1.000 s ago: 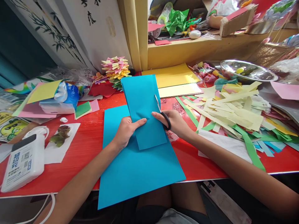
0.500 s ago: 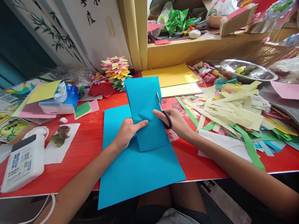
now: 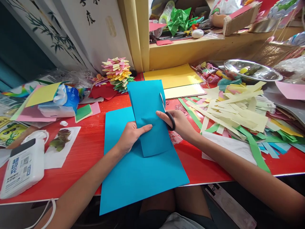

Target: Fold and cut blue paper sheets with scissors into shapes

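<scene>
My left hand (image 3: 131,135) grips a folded piece of blue paper (image 3: 152,105) by its left side, thumb pressed on the front and the other fingers hidden behind. Black-handled scissors (image 3: 171,121) sit in my right hand (image 3: 181,125), with my thumb lying against the paper. One blade shows in front of the paper near its right edge, pointing up; the other blade is out of sight. Beneath the held piece, a larger blue sheet (image 3: 143,187) lies on the red table and sticks out past its front edge.
Paper strips (image 3: 238,111) in cream, green and blue are heaped on the right, before a metal bowl (image 3: 252,70). Yellow sheets (image 3: 173,75) lie at the back beside a folded-paper stack (image 3: 118,74). At left are a tissue pack (image 3: 71,95) and a white device (image 3: 22,167).
Hands, held paper and scissors keep nearly the same pose. The held blue paper has dropped very slightly, and the whole view has shifted a little.
</scene>
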The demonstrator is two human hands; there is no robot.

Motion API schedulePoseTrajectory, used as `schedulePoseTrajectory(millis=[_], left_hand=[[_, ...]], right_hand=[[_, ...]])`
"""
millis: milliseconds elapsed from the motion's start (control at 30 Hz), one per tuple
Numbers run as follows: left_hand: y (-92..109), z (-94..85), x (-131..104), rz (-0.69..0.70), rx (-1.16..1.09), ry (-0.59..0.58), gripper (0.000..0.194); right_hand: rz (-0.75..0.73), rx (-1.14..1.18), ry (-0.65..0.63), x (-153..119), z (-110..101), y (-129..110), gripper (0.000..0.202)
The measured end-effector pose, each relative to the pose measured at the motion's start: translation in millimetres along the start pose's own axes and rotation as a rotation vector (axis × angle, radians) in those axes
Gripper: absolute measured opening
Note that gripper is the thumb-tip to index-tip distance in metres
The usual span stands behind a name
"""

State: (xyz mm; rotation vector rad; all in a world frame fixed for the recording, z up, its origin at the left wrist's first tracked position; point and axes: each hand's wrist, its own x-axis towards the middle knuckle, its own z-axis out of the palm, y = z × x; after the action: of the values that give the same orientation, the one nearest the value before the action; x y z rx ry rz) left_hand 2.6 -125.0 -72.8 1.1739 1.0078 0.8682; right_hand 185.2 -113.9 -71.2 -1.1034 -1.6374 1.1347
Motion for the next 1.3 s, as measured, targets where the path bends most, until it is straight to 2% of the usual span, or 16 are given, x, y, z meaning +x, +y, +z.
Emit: schedulePoseTrajectory(millis=[667,1300], left_hand=[[-2.8,1.3,-0.7,-0.008,-0.007,-0.049,0.043],[-2.8,2.2,-1.0,-0.022,0.022,-0.059,0.046]], right_hand=[[0.005,0.016,0.075,-0.2,-1.3,-6.2,0.057],[0.005,0.017,0.074,-0.5,-4.1,-9.8,0.057]])
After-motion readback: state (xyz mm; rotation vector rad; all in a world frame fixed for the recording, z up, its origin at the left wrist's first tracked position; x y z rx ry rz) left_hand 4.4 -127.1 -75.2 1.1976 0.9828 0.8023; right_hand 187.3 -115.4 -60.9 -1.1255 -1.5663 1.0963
